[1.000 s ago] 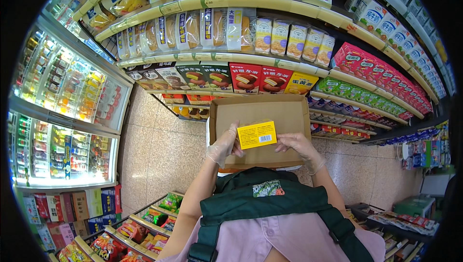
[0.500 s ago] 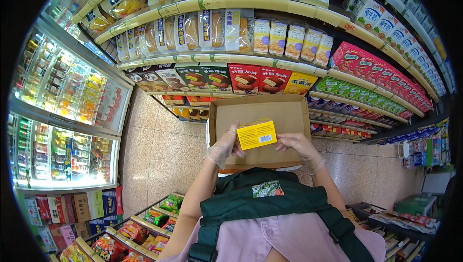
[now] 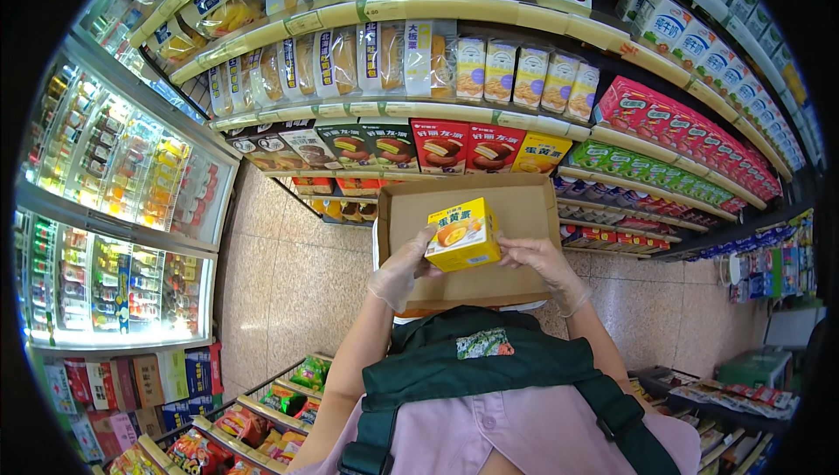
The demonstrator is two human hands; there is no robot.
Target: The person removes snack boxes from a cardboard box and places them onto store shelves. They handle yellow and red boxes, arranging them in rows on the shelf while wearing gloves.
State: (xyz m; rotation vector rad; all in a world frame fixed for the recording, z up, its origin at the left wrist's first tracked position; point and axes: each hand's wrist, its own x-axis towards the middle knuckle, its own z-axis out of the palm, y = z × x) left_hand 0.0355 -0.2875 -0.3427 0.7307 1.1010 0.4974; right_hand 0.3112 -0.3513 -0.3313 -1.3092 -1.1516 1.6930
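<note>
A small yellow snack box (image 3: pixel 462 235) with pictured food on its front is held between my two hands, tilted so that its front panel faces up. My left hand (image 3: pixel 405 266), in a clear plastic glove, grips its left side, thumb along the edge. The gloved fingers of my right hand (image 3: pixel 542 267) pinch at its right edge. Below the box lies an open, shallow cardboard carton (image 3: pixel 419 198), its brown inside bare where I can see it; its near side is partly hidden by my dark green apron (image 3: pixel 489 370).
Ahead are shelves with red pie boxes (image 3: pixel 440 146), a similar yellow box (image 3: pixel 539 153), bagged bread (image 3: pixel 336 60) and pink drink cartons (image 3: pixel 686 138). A lit drinks fridge (image 3: pixel 114 274) stands at the left. Snack bags (image 3: pixel 240 422) fill a rack at the lower left.
The yellow box has been turned in my hands: its printed side with the barcode faced up before, and now the pictured front does. The hands stay in nearly the same place.
</note>
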